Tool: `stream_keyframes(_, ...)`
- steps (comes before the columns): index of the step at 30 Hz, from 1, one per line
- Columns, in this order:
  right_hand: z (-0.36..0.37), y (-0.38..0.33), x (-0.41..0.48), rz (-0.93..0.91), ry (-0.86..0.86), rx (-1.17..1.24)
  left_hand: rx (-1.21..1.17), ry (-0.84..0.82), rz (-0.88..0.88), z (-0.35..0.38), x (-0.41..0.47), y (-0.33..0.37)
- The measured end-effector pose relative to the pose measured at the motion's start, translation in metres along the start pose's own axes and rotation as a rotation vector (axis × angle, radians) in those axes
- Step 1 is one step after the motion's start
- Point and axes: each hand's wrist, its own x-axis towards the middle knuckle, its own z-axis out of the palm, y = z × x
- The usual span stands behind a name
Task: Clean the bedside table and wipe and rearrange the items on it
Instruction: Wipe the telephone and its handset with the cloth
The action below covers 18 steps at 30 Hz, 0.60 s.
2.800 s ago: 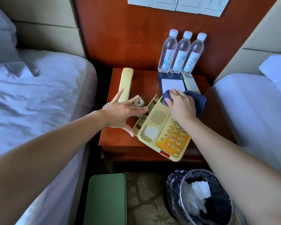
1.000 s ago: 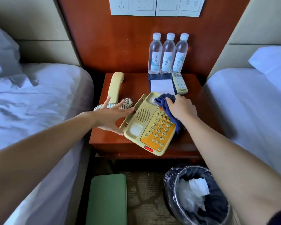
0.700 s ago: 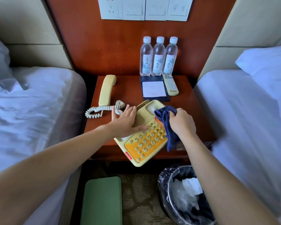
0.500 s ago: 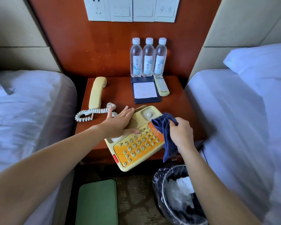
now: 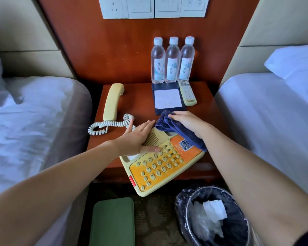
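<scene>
A cream telephone base with an orange keypad lies at an angle on the wooden bedside table, its near corner overhanging the front edge. My left hand rests flat on its speaker side, fingers straight. My right hand holds a dark blue cloth against the base's far end. The handset lies off the hook at the table's left, its coiled cord beside it.
Three water bottles stand at the table's back, with a notepad and a remote in front of them. Beds flank the table. On the floor below are a lined bin and a green case.
The phone base has turned and slid toward the front edge. My right hand with the cloth moved from the base's right side up to its far end. My left hand stayed on the base.
</scene>
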Motion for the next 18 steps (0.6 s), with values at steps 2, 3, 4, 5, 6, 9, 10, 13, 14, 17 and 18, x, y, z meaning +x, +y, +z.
stream_keyframes(2,-0.001,0.004,-0.004,-0.006,0.021,0.005,-0.011,0.010,-0.005,-0.001,-0.001,0.002)
stream_keyframes(3,-0.001,0.008,-0.008,-0.003,0.035,0.005,-0.011,0.005,-0.016,-0.001,-0.003,0.004)
stream_keyframes(4,-0.002,0.012,-0.012,-0.006,0.042,0.006,-0.010,0.003,-0.029,0.000,-0.004,0.005)
stream_keyframes(5,-0.003,0.017,-0.017,-0.009,0.044,0.009,-0.009,-0.001,-0.041,0.000,-0.004,0.006)
stream_keyframes(6,-0.004,0.021,-0.023,-0.012,0.047,0.020,-0.006,-0.006,-0.049,0.000,-0.005,0.008)
stream_keyframes(9,-0.005,0.038,-0.039,-0.027,0.075,0.063,-0.010,-0.011,-0.064,0.000,-0.003,0.008)
stream_keyframes(10,-0.005,0.044,-0.047,-0.025,0.094,0.085,-0.020,-0.011,-0.070,0.000,-0.003,0.009)
stream_keyframes(13,0.001,0.074,-0.069,-0.037,0.209,0.195,-0.020,0.010,-0.084,0.002,-0.004,0.011)
stream_keyframes(14,0.008,0.084,-0.076,-0.051,0.287,0.250,-0.014,0.019,-0.086,0.003,-0.004,0.010)
stream_keyframes(17,0.039,0.096,-0.086,-0.069,0.544,0.435,-0.012,0.051,-0.065,0.004,-0.004,0.012)
stream_keyframes(18,0.045,0.092,-0.084,-0.070,0.605,0.465,-0.021,0.075,-0.064,0.005,-0.005,0.014)
